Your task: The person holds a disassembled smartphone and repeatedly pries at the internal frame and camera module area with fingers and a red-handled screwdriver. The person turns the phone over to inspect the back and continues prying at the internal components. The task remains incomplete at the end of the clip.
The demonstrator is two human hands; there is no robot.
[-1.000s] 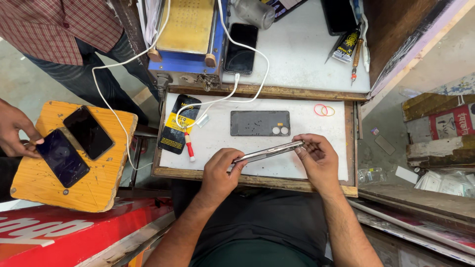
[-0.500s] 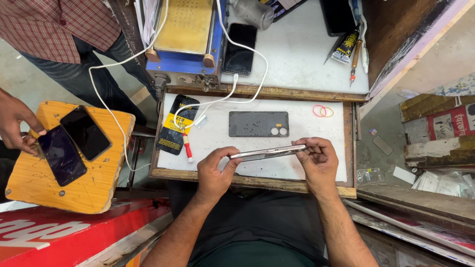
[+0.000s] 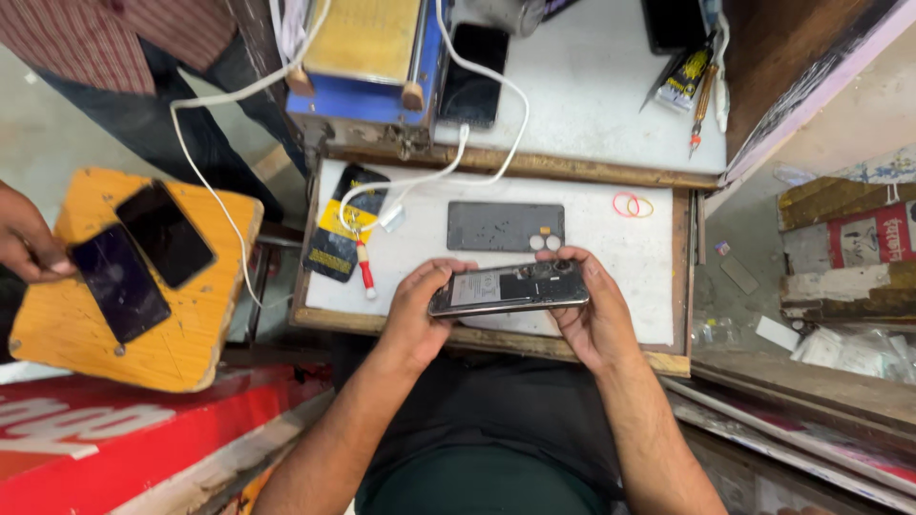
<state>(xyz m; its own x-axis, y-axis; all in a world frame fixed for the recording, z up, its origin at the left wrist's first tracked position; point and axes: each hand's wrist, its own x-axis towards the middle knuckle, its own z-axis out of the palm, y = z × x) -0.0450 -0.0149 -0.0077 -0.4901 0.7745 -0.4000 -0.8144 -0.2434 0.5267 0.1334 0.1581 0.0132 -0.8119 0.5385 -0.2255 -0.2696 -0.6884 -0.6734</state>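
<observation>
My left hand [image 3: 417, 313] and my right hand [image 3: 590, 310] hold an opened phone [image 3: 508, 287] by its two ends, just above the near part of a white work tray [image 3: 641, 259]. The phone's insides face up, with a battery and circuit parts showing. A grey phone back cover [image 3: 505, 226] lies flat on the tray just beyond my hands. Left of my left hand lie a black-and-yellow packet [image 3: 342, 229] and a red-handled tool [image 3: 364, 266], with a white cable [image 3: 420, 177] running over them.
A blue machine with a yellow top [image 3: 367, 52] and a dark phone [image 3: 472, 62] sit on the far shelf. Rubber bands [image 3: 631, 204] lie at the tray's right. On the left, another person's hand [image 3: 27, 236] touches one of two phones [image 3: 143, 256] on a yellow stool [image 3: 157, 343].
I have turned the phone from edge-on to flat, so its open insides now face up. My hands have drawn slightly nearer to my body. The other person's hand stays by the stool.
</observation>
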